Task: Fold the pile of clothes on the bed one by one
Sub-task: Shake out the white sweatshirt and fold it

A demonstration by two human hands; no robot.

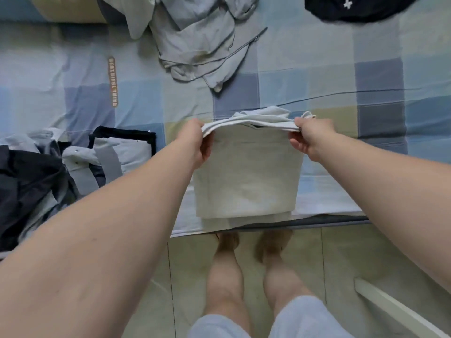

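Note:
A pale cream garment [249, 172] hangs in a folded rectangle over the near edge of the bed. My left hand [196, 140] pinches its upper left corner and my right hand [311, 135] pinches its upper right corner, holding the top edge stretched between them. Bunched cloth of the same garment sits along that top edge. A crumpled light grey garment [200, 42] lies unfolded at the back middle of the bed.
The bed [366, 81] has a blue, grey and green checked sheet. A heap of dark and grey clothes [61, 162] lies at the left. A dark navy garment [353, 8] sits at the back right. Below the bed's edge are tiled floor and my legs.

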